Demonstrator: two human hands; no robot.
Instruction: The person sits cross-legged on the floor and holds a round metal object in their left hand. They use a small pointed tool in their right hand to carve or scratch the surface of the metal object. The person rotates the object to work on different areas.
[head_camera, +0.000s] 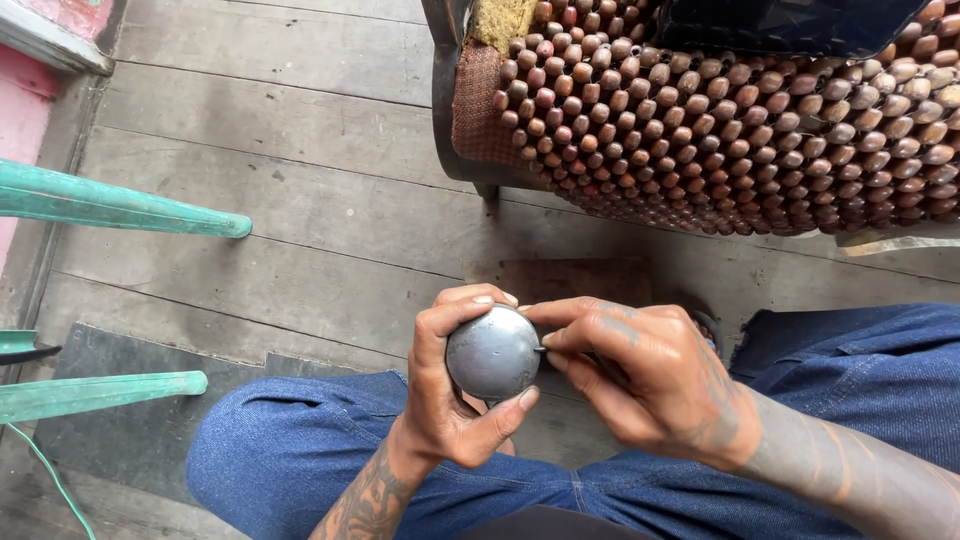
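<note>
My left hand curls around a round grey metal ball, thumb under it and fingers hooked over its top, so it sits clasped above my knees in blue jeans. My right hand is nearly closed, its pinched fingertips pressed against the ball's right side; something thin pokes out there, too small to make out. Both forearms angle inward from below. Beyond lies the weathered plank floor, green painted legs at left, and a seat covered in brown wooden beads ahead.
</note>
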